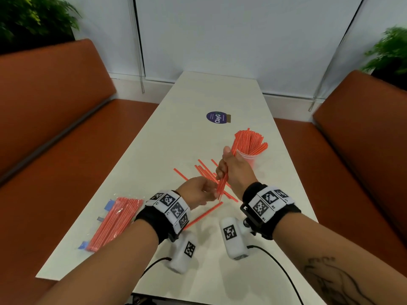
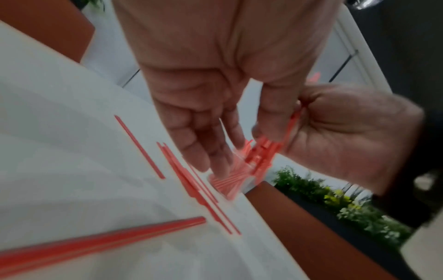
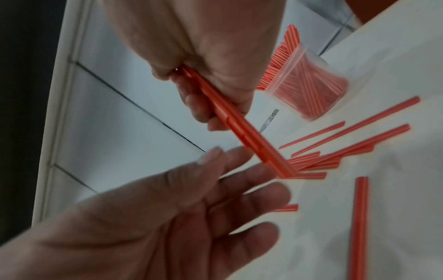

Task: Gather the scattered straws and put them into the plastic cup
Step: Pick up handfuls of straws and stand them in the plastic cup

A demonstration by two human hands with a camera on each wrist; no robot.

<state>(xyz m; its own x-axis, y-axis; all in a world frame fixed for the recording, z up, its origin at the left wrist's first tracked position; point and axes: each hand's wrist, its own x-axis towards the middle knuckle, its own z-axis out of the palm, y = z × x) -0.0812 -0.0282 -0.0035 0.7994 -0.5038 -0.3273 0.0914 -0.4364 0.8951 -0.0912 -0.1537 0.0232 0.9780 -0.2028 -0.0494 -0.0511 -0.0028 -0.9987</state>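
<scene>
Right grip point(image 1: 231, 170) clenches perhaps three straws point(image 3: 242, 125); left grip point(image 1: 198, 191) released; one cup point(image 1: 247, 158).

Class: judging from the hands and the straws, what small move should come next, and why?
Probably carry the held straws to the plastic cup and drop them in: the right hand already grips a small bunch beside it, while the left hand is open and holds nothing.

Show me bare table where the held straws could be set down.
Free: the far table beyond the round sticker, and the left strip between the loose straws and the wrapped pack. Crowded: around the cup, under the right hand and left hand.
</scene>
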